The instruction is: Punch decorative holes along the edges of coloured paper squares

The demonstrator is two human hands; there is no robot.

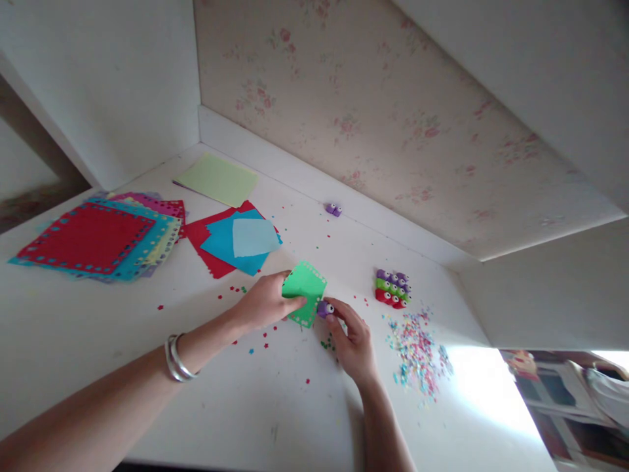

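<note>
My left hand [268, 300] grips a green sheet of paper [305, 286] from its left side, thumb on top. Small punched holes run along several of the sheet's edges. At the sheet's right edge, my right hand [352, 341] pinches a purple paper punch [324, 309] with a googly eye on it. The punch touches the paper's edge; whether its slot is pressed cannot be seen. Green paper bits [328, 343] lie on the table just below the punch, partly behind my right hand.
Punched coloured sheets [93, 236] are piled at the left. Red and blue sheets [216, 246] and a pale green stack [219, 178] lie farther back. Two purple punches [333, 209] stand near the wall. At right are grouped punches [393, 288] and a confetti heap [417, 354].
</note>
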